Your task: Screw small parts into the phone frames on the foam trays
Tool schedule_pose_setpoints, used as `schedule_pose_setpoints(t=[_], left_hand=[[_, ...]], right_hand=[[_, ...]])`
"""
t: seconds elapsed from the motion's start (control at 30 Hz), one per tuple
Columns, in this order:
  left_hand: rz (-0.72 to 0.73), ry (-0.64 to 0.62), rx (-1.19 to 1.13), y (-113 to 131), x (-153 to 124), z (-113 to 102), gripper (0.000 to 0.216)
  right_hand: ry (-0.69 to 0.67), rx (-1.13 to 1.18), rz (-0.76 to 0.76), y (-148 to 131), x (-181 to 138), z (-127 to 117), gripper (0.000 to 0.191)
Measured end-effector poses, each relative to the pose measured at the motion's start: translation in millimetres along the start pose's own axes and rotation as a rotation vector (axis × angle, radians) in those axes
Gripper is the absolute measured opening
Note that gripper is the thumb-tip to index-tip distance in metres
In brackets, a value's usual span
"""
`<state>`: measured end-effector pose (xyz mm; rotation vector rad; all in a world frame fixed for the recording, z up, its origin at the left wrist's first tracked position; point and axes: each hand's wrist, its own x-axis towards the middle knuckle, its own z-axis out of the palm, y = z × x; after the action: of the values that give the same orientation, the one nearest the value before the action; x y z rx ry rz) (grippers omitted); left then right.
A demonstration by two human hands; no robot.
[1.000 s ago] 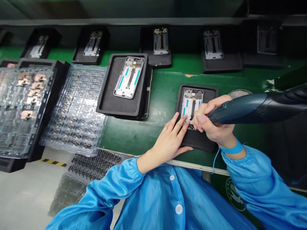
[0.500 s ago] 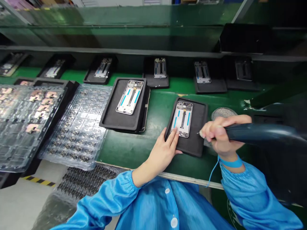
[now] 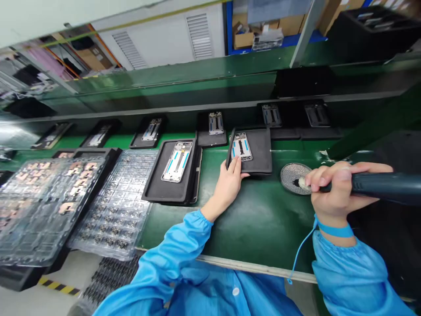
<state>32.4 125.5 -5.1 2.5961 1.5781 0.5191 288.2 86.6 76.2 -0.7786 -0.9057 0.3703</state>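
My left hand (image 3: 228, 184) grips the near left corner of a black tray (image 3: 259, 153), its fingertips by the lower end of the phone frame (image 3: 241, 147) lying in it. That frame is silver with blue strips and a dark flex cable. My right hand (image 3: 338, 188) is wrapped round a dark electric screwdriver (image 3: 375, 186). The driver's tip is over a round dish (image 3: 291, 173) of small screws; whether it touches a screw is too small to tell. Left of my left hand, another phone frame (image 3: 177, 161) rests on stacked black trays (image 3: 154, 186).
Along the back, a green conveyor strip (image 3: 184, 139) carries several black trays with phone frames. At left lie clear blister trays (image 3: 112, 219) of small parts and a tray of copper-coloured pieces (image 3: 67, 207). A dark green post (image 3: 368, 118) slants at right.
My left hand has pushed the black tray with its phone frame away, towards the back strip. My right hand has brought the screwdriver from beside the tray to the screw dish. The view has tilted up.
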Motion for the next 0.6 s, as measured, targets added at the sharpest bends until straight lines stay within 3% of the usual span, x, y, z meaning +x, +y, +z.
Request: schedule_pose_setpoints(t=[0.17, 0.3, 0.47, 0.6], left_hand=[[-0.161, 0.001, -0.06, -19, 31, 11, 0.061], [-0.182, 0.009, -0.078, -23, 81, 4, 0.058], [-0.047, 0.018, -0.14, 6, 142, -23, 0.054], [0.057, 0.019, -0.187, 41, 159, -40, 0.047]], right_hand=[[-0.003, 0.055, 0.029, 11, 3, -3, 0.047], [0.001, 0.068, 0.027, 15, 6, -3, 0.051], [0.019, 0.063, 0.015, 23, 10, -9, 0.052], [0.054, 0.051, -0.009, 32, 17, -18, 0.052]])
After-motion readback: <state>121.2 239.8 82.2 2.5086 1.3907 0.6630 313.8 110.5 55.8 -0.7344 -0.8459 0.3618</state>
